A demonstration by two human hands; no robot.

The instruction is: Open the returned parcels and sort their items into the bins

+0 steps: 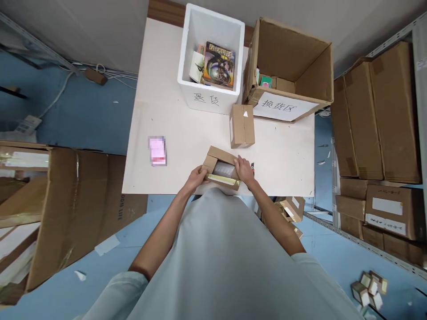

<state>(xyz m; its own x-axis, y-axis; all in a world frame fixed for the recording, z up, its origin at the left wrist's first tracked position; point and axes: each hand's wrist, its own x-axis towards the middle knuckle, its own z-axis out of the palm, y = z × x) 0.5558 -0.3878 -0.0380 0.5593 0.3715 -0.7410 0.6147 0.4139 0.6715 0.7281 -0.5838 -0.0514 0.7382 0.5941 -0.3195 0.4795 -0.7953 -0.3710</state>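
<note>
At the near edge of the table lies a small cardboard box (pixel 220 153), its top flaps folded apart. Inside it shows a grey, clear-wrapped item (pixel 223 170) that I cannot name. My left hand (pixel 196 177) grips the box's left end, fingers closed on the cardboard. My right hand (pixel 244 169) holds its right end, the fingers over the edge. Just right of that hand, a small dark and red object (pixel 252 168) is partly hidden. A closed cardboard carton (pixel 242 126) stands a little beyond the box.
A white foam box (pixel 213 98) with books and a large open cardboard box (pixel 290 106) stand along the table's (pixel 176 129) back. A pixelated pink item (pixel 157 151) lies at left. Cartons fill the shelf (pixel 396 115) at right; a big carton (pixel 86 200) stands left.
</note>
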